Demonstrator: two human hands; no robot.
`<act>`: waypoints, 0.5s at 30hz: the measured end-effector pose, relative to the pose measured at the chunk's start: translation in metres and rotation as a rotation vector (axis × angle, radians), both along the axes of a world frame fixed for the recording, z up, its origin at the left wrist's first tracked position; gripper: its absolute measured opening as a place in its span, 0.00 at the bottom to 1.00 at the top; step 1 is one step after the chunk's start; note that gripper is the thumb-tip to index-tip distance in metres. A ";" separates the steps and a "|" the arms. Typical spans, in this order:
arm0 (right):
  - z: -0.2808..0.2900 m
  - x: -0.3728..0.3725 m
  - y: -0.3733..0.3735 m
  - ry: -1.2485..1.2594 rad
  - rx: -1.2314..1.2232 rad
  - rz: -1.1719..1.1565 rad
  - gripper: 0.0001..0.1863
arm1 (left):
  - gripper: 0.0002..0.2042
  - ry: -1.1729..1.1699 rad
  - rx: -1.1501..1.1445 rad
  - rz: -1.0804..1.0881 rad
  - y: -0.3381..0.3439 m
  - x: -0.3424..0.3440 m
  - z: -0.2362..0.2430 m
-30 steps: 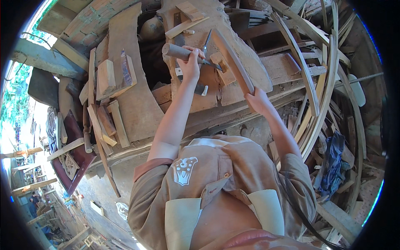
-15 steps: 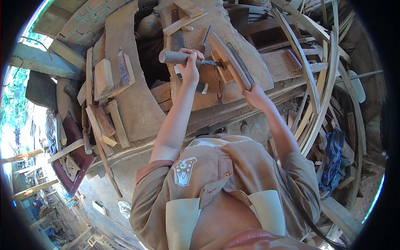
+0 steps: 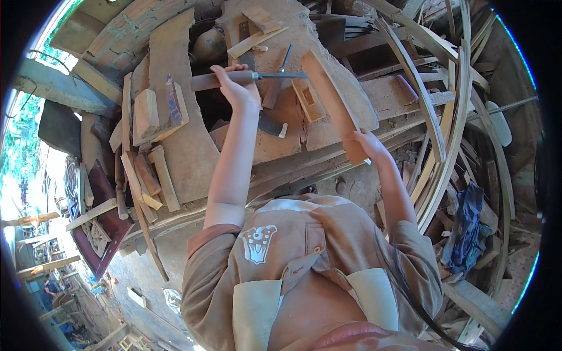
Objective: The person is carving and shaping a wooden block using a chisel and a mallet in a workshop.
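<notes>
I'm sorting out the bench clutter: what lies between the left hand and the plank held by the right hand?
In the head view, the tool's metal shaft spans from the left hand to the plank; a small recessed wooden block lies below it.

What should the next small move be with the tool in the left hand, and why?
Probably a short stroke of the wooden-handled tool along the upper end of the wooden slat. The left hand grips the handle with the metal blade reaching the slat's top, while the right hand braces the slat's lower end against the workbench.

Offcuts (image 3: 155, 111) crowd bench (image 3: 187, 158) left; bent strips (image 3: 445, 117) block right
</notes>
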State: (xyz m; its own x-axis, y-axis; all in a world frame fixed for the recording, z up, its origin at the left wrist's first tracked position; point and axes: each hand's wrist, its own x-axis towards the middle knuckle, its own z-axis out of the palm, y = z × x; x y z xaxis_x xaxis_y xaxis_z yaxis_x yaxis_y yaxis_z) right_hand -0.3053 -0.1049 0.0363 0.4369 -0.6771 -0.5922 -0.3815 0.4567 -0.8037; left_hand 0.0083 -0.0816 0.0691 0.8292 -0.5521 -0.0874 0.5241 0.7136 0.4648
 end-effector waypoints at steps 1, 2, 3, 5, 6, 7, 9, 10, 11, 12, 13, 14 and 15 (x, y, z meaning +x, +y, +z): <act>0.005 -0.005 0.002 -0.014 -0.064 0.012 0.23 | 0.20 0.075 -0.017 0.076 0.000 0.004 0.002; 0.008 -0.010 0.002 -0.027 -0.132 0.025 0.23 | 0.25 0.024 0.045 0.054 0.000 0.007 -0.003; 0.004 -0.021 0.000 -0.025 -0.136 0.023 0.23 | 0.25 0.026 0.042 0.052 -0.001 0.005 -0.007; -0.003 -0.035 -0.003 0.047 -0.258 -0.030 0.21 | 0.27 0.127 0.144 -0.072 0.002 0.000 -0.017; 0.000 -0.039 -0.004 0.044 -0.260 -0.021 0.21 | 0.29 0.163 0.210 -0.127 0.003 -0.004 -0.022; 0.007 -0.043 -0.005 0.019 -0.153 -0.101 0.21 | 0.29 0.163 0.208 -0.116 -0.001 -0.006 -0.028; 0.012 -0.050 -0.006 -0.002 -0.048 -0.179 0.20 | 0.28 0.286 0.290 -0.140 -0.010 -0.013 -0.039; 0.007 -0.054 -0.009 -0.046 -0.026 -0.203 0.19 | 0.28 0.285 0.335 -0.118 -0.012 -0.016 -0.045; 0.001 -0.058 -0.014 -0.092 -0.005 -0.226 0.19 | 0.28 0.288 0.331 -0.110 -0.013 -0.019 -0.046; -0.006 -0.060 -0.018 -0.090 -0.008 -0.214 0.19 | 0.27 0.213 0.345 -0.108 -0.013 -0.021 -0.047; -0.014 -0.062 -0.021 -0.015 -0.127 -0.225 0.18 | 0.26 0.140 0.360 -0.104 -0.013 -0.023 -0.047; -0.023 -0.064 -0.024 0.062 -0.246 -0.236 0.18 | 0.26 0.146 0.357 -0.093 -0.012 -0.026 -0.047; -0.035 -0.072 -0.029 0.067 -0.248 -0.224 0.18 | 0.26 0.102 0.349 -0.110 -0.012 -0.031 -0.045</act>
